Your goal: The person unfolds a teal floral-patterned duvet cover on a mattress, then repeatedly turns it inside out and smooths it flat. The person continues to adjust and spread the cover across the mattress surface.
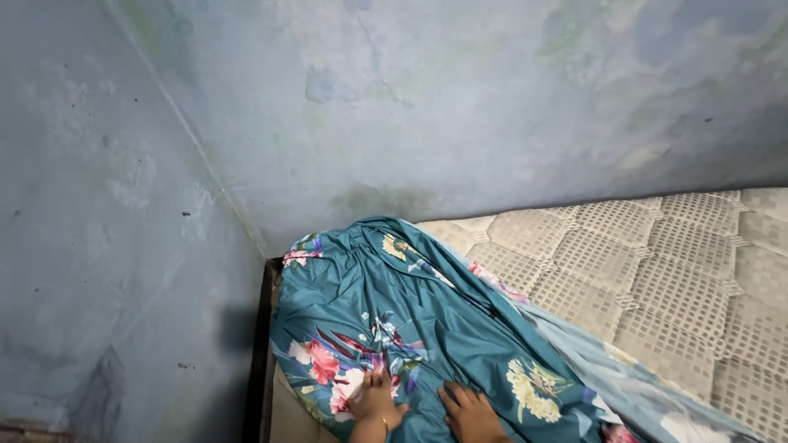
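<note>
A teal bedsheet point(427, 328) with pink, white and yellow flowers lies bunched over the near left corner of a quilted beige mattress point(657, 279). My left hand point(376, 402) rests flat on the sheet, fingers spread, with a thin bangle at the wrist. My right hand point(469, 410) presses flat on the sheet just beside it, fingers apart. Neither hand grips the cloth. The sheet's paler underside point(599, 369) trails to the right along the mattress.
Stained blue-grey walls point(410, 107) meet in a corner behind the bed. A dark bed frame edge point(261, 353) runs along the left wall. Most of the mattress to the right is uncovered.
</note>
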